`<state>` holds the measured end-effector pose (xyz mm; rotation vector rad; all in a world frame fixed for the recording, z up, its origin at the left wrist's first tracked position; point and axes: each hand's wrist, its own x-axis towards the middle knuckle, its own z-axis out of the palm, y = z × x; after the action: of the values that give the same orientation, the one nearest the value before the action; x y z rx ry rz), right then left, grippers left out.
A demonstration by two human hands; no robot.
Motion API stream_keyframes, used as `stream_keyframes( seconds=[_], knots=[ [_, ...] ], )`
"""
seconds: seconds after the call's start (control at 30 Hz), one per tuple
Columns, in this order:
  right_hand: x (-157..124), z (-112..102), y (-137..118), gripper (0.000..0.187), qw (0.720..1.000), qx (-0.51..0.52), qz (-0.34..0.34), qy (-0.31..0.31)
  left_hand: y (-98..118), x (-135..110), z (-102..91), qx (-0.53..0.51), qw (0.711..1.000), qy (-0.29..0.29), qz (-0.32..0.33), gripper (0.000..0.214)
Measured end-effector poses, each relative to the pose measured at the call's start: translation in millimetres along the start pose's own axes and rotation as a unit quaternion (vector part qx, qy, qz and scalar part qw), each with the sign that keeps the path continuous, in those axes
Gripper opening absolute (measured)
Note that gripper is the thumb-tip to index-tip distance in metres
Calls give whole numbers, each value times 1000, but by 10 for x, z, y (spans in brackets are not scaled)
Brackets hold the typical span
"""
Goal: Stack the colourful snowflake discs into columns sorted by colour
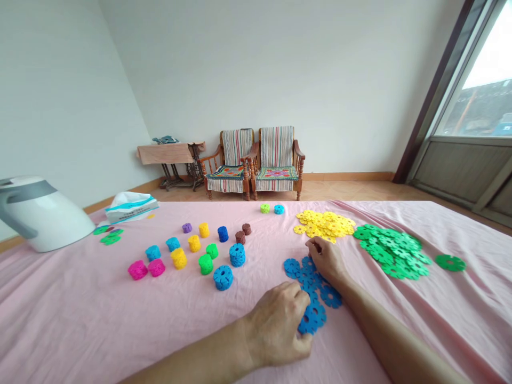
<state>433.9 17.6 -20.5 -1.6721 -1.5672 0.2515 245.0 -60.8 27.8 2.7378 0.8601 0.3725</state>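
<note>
This is a room in a private home, a bedroom perhaps, with a pink sheet (120,320) spread across a wide bed and plastic toy pieces (394,252) lying on it. Two wooden armchairs (256,160) with striped covers stand against the white wall (320,69) on a wood floor (344,189), beside an old sewing table (168,154) with iron legs, and a big window (480,90) lets in daylight

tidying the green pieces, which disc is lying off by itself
The lone green snowflake disc at the right, lying apart from the big green pile on its left.
</note>
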Motion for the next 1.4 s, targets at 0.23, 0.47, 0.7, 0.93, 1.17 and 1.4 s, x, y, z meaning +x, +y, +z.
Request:
stream_keyframes(
  seconds=[0.23, 0.47, 0.7, 0.93, 1.17, 1.4],
  knots=[
    [3, -17, -15, 24, 1000, 2, 3, -7, -17, -78, -96, -31, 999, 10, -16, 21],
    [-8, -29, -38, 24, 1000, -12, 4, -7, -321, -280, -532, -31, 992, 64, -101, 30],
    [5, 6, 7, 23, 1000, 8, 4, -12, -887, -603, -1033, -3, 980, 112, -164, 35],
    [24, 39, 84, 23, 1000, 14, 1, -18, -1085, -725, -1029, 1, 989, 35, -145, 34],
    [7, 19, 50, 24, 1000, 8, 2, -13, -1089, -712, -938, 14, 990, 12, -140, 35],
    [12, 29, 58, 24, 1000, 7, 5, -14, -1084, -701, -922, 27, 989, 16, -147, 34]
  ],
)
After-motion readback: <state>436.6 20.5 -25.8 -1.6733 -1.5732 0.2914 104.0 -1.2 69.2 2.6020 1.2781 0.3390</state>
